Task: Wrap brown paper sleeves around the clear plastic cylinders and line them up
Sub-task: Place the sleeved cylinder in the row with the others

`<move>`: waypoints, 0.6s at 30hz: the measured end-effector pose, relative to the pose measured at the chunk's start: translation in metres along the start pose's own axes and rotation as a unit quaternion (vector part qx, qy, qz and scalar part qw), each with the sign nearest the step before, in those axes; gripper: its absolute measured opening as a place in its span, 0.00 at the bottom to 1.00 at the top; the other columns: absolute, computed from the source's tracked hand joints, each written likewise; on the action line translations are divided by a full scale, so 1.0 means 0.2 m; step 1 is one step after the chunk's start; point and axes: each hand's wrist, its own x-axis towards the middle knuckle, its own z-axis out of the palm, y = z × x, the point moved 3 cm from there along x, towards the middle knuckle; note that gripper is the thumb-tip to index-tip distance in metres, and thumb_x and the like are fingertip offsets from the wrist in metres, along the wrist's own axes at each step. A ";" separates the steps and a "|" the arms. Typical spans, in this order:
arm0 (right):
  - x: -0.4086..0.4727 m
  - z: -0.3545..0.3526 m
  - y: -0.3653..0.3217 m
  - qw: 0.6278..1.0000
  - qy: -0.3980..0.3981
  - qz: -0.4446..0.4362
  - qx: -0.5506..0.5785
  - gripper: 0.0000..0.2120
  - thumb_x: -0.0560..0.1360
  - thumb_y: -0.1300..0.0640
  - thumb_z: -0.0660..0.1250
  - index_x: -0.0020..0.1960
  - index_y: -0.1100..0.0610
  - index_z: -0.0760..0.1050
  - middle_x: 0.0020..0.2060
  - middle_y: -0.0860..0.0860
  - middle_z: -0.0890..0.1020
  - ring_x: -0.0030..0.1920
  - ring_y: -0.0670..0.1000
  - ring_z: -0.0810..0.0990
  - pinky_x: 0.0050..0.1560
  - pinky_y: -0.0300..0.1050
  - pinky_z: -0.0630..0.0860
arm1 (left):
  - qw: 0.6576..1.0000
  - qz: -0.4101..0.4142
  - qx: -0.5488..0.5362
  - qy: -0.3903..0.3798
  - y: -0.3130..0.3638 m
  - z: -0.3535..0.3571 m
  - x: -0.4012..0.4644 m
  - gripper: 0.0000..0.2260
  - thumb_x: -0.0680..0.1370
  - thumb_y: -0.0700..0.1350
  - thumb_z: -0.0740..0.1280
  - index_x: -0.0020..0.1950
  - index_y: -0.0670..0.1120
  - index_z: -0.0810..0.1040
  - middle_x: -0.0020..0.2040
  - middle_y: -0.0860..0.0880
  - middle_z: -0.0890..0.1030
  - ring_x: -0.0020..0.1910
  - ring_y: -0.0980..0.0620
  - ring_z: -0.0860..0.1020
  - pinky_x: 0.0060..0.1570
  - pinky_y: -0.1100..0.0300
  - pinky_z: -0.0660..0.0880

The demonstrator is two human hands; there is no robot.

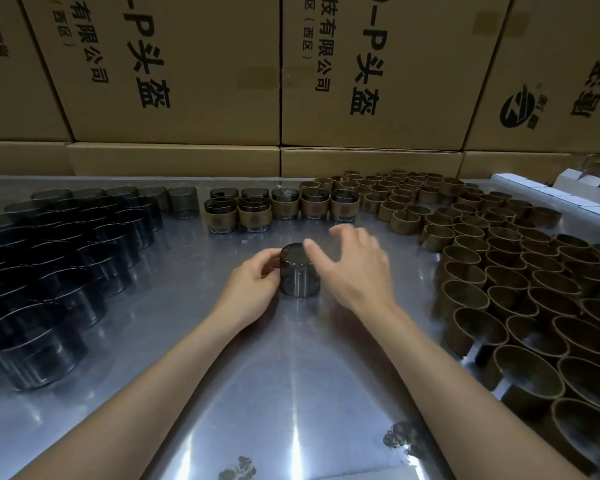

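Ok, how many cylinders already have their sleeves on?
7 sleeved cylinders, at the far middle of the table: five side by side, two more behind the leftmost two. Others may be hidden behind them.

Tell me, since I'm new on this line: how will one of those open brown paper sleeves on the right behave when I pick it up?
Each brown paper sleeve is a thin split ring, so it probably flexes and springs open. It looks light, likely sliding on the smooth metal table if nudged. Standing on edge, it seems stable.
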 end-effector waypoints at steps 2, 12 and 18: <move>0.04 -0.08 0.06 0.986 0.041 0.031 -0.162 0.28 0.76 0.38 0.58 0.68 0.56 0.68 0.67 0.56 0.71 0.70 0.57 0.65 0.72 0.58 0.55 | 1.000 -0.006 -0.005 0.001 0.00 0.00 0.00 0.16 0.80 0.33 0.59 0.59 0.52 0.76 0.55 0.51 0.81 0.57 0.54 0.77 0.56 0.65 0.70; 0.09 -0.20 0.30 0.895 -0.135 0.271 -0.327 0.32 0.78 0.41 0.55 0.75 0.59 0.61 0.75 0.65 0.55 0.75 0.67 0.49 0.72 0.65 0.39 | 1.000 -0.019 0.009 -0.003 0.00 0.01 0.00 0.16 0.80 0.35 0.59 0.63 0.50 0.76 0.58 0.51 0.80 0.59 0.53 0.76 0.59 0.62 0.71; 0.09 -0.15 0.25 0.918 -0.105 0.221 -0.312 0.23 0.77 0.46 0.59 0.67 0.58 0.72 0.69 0.61 0.67 0.71 0.64 0.61 0.73 0.64 0.41 | 1.000 -0.014 0.019 -0.005 0.01 0.01 0.00 0.16 0.80 0.35 0.58 0.64 0.49 0.75 0.59 0.50 0.80 0.59 0.53 0.76 0.57 0.63 0.69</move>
